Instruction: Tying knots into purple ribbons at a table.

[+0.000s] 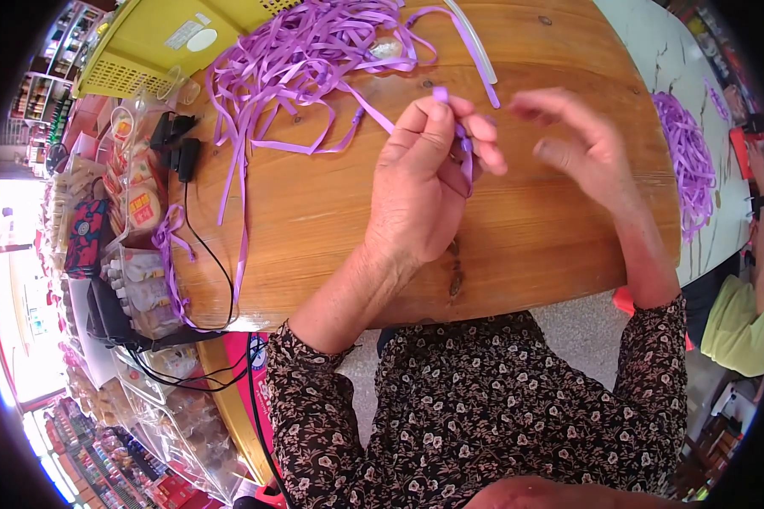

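- Just left of the wooden table (314, 254), by its near corner: clear packs (144, 293) with pale goods inside, too blurred to name.
- Above the middle of the table: the left hand (420, 178) pinches a purple ribbon (440, 93) between thumb and fingers. A small loop stands above the thumb tip, and more ribbon hangs beneath the fingers.
- The ribbon looks light, limp and flat, perhaps a little slippery, and not fragile. A thumb-and-finger pinch close to the end or the fold should suit it; loose lengths would tangle easily.
- Above the table's right part: the right hand (581, 153), blurred, its thumb apart from bent fingers, with nothing seen in its grasp.
- Beyond the table's right edge: a second pile of ribbon (688, 161) on a white marbled surface (654, 51).
- On the table's far left part: a large, loose ribbon heap (314, 51), strands trailing toward the near edge. One strand reaches the left hand; whether it joins the held piece, I cannot tell.
- At the table's far left corner: a yellow basket (178, 51) beside the heap. It is cut off by the view, so its contents cannot be told.
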Motion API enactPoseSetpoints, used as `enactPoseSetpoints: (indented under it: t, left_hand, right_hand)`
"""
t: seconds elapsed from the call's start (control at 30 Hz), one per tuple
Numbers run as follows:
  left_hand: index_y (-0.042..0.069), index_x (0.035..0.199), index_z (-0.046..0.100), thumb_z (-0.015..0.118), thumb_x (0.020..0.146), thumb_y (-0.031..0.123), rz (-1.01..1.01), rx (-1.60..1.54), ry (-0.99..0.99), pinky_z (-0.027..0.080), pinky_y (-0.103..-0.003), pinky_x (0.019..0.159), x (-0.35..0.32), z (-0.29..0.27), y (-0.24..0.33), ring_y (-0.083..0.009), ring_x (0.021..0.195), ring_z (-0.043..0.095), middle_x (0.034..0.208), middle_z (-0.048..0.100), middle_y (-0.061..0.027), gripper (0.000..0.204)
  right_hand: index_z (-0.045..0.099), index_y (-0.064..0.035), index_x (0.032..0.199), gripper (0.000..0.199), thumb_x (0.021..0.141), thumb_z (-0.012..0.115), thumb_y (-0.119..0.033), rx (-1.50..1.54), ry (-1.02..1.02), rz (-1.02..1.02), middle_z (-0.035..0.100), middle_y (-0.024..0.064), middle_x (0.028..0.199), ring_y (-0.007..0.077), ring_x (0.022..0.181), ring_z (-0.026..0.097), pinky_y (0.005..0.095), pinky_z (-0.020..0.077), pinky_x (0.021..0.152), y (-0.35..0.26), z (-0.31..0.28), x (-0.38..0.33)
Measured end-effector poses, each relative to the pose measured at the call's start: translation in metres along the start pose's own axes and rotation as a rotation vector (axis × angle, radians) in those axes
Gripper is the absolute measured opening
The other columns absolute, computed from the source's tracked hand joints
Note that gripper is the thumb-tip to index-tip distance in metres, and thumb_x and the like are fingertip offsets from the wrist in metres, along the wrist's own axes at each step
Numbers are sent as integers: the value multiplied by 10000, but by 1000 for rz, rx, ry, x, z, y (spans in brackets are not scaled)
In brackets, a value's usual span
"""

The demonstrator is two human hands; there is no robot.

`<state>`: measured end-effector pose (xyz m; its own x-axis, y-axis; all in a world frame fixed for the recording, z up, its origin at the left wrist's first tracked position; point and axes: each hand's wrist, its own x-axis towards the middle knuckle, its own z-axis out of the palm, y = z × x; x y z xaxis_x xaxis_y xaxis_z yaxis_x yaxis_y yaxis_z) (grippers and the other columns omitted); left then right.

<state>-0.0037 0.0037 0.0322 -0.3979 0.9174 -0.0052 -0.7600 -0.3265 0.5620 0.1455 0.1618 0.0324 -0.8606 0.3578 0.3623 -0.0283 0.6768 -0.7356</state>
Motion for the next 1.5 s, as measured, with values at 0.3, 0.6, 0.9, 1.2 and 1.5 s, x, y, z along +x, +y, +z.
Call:
enactPoseSetpoints:
  t: [0.3, 0.6, 0.9, 1.2, 1.5]
  left_hand:
    - [31, 1053, 502, 404, 991, 210, 77, -48, -144, 510, -359, 739, -3, 33, 5, -197, 743, 581, 878, 582, -79, 213]
    - [36, 1010, 555, 483, 963, 172, 478, 122, 14, 452, -310, 719, -4, -55, 75, -168, 721, 515, 837, 570, -56, 161]
    - [-26, 1297, 390, 589, 877, 4, 806, 1447, 760, 417, -315, 912, -26, -92, 90, -199, 1075, 513, 1233, 480, -143, 466]
    - [-27, 1217, 494, 499, 948, 79, 349, 881, -92, 418, -274, 906, 1, 10, -22, -161, 1047, 531, 1180, 554, -107, 289]
    - [44, 911, 669, 632, 879, 99, 31, 904, 99, 292, -155, 515, 10, 4, -20, -6, 661, 469, 776, 596, 48, 74]
  right_hand:
    - [558, -36, 1215, 408, 820, 658, -21, 983, -117, 241, 623, 43, 1075, 131, 1013, 566, 288, 428, 915, -40, 49, -8]
    - [648, 17, 953, 121, 842, 606, -5, 229, 28, 147, 589, 12, 850, 88, 848, 540, 240, 432, 740, 6, -24, 0]
    - [661, -17, 972, 124, 880, 588, -54, 264, -7, 141, 616, -3, 867, 101, 855, 566, 238, 443, 743, 4, -23, 9]
    - [645, -37, 972, 177, 800, 668, -72, -86, 156, -468, 606, 70, 871, 226, 826, 587, 313, 487, 705, -12, 13, 1]
    - [646, -93, 903, 164, 782, 692, -194, -353, 217, -426, 592, 20, 818, 202, 847, 564, 324, 471, 689, 6, -4, -9]
